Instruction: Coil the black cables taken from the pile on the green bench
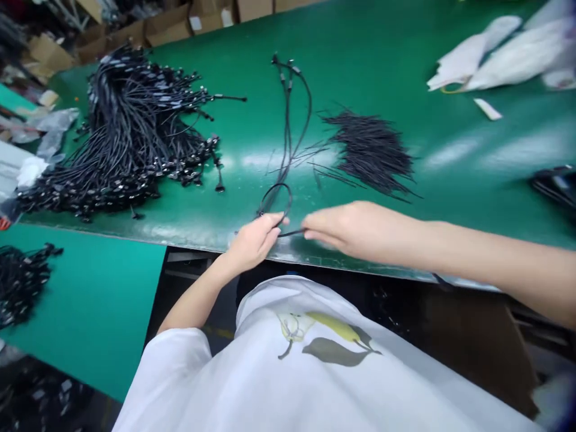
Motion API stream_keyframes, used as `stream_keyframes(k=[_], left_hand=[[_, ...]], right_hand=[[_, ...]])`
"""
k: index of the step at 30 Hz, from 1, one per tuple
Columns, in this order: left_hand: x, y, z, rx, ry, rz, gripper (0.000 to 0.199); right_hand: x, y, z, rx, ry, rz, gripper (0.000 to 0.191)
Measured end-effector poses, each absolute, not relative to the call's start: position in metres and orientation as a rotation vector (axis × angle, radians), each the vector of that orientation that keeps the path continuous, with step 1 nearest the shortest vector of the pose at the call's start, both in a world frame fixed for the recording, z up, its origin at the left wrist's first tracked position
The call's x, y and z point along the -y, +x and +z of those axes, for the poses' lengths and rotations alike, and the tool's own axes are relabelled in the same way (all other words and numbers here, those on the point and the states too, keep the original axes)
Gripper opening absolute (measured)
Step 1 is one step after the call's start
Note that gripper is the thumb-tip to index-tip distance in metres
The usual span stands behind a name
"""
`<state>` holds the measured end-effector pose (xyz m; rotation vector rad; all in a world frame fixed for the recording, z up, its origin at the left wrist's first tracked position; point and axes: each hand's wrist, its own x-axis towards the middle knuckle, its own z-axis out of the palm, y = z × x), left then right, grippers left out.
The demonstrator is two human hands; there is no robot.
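Near the table's front edge, my left hand [254,237] pinches a black cable [287,191] that curls into a small loop above the fingers. My right hand [333,227] is closed on a length of the same cable just to the right, and a short stretch of it runs between both hands. Beyond them lie loose black cables [288,120] with connectors at their far ends. A heap of thin black ties [371,150] is spread to the right of these, a few of them scattered toward the cables.
A large pile of black cables [130,120] with connectors covers the table's left side. White cloth-like material [508,57] and a small white strip [488,109] are at the far right. More cables [20,282] lie on a lower green surface. Cardboard boxes [168,27] line the back edge.
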<state>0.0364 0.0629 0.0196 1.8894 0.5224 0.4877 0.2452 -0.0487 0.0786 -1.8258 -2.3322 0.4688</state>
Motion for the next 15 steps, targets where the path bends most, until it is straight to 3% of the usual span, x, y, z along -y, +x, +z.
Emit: stream_keyframes(k=[3, 7, 12, 15], left_hand=[[-0.046, 0.044, 0.021, -0.453, 1.748, 0.270, 0.029], [-0.048, 0.030, 0.034, -0.402, 1.257, 0.275, 0.035], [-0.075, 0.001, 0.069, -0.496, 0.833, 0.772, 0.024], [-0.088, -0.001, 0.076, -0.577, 0.850, 0.983, 0.027]], right_hand=[[0.037, 0.263, 0.093, 2.210, -1.917, 0.350, 0.024], [0.033, 0.308, 0.083, 2.023, -1.988, 0.305, 0.029], [0.056, 0.347, 0.043, 1.860, -1.853, 0.447, 0.032], [0.075, 0.337, 0.027, 1.918, -1.865, 0.175, 0.031]])
